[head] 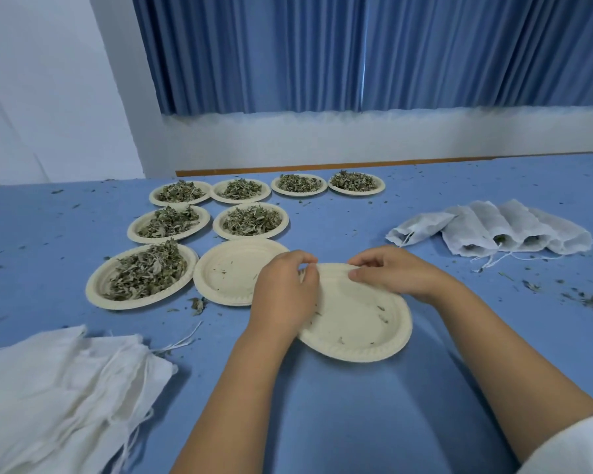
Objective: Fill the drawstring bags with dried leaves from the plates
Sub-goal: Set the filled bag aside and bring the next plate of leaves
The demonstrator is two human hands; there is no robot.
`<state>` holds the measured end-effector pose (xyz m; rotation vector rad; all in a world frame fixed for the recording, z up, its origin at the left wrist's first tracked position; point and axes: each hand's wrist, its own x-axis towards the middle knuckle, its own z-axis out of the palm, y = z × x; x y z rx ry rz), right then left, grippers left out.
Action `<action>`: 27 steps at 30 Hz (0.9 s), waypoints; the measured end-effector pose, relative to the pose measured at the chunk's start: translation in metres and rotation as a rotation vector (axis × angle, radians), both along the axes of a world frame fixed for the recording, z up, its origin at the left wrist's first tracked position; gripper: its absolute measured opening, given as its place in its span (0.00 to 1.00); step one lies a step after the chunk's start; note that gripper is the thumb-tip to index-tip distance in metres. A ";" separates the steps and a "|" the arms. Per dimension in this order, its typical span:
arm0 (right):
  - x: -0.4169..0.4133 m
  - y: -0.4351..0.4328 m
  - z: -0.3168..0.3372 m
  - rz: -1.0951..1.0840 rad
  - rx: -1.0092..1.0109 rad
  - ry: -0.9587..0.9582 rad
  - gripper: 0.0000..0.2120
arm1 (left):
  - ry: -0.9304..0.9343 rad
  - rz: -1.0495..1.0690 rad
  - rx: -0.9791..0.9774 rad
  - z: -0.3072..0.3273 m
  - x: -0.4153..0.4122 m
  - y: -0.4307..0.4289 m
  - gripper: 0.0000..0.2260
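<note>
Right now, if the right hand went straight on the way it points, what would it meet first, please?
Probably the left hand: the right hand points leftward along the far rim of the near empty plate, which both hands pinch, with a small gap between their fingertips.

Cream plates, grey-green leaves, white bags, blue tablecloth, blue curtain

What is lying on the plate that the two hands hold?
Only a few leaf crumbs lie on the plate. The left hand and right hand cover its far part; that cannot be seen.
</note>
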<state>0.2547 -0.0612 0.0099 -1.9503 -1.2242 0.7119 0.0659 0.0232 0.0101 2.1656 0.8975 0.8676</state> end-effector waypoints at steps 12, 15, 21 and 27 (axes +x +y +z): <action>-0.061 0.065 -0.009 -0.333 0.301 0.463 0.09 | 0.127 0.206 0.030 0.008 -0.032 0.034 0.13; -0.074 0.078 -0.016 -0.368 0.362 0.526 0.11 | 0.187 0.122 -0.095 0.006 -0.032 0.036 0.16; -0.077 0.085 -0.035 -0.459 0.411 0.053 0.08 | 0.439 -0.020 -0.035 0.000 -0.030 0.039 0.19; -0.081 0.088 -0.040 -0.257 0.331 -0.168 0.06 | 0.512 -0.002 -0.033 -0.002 -0.036 0.045 0.13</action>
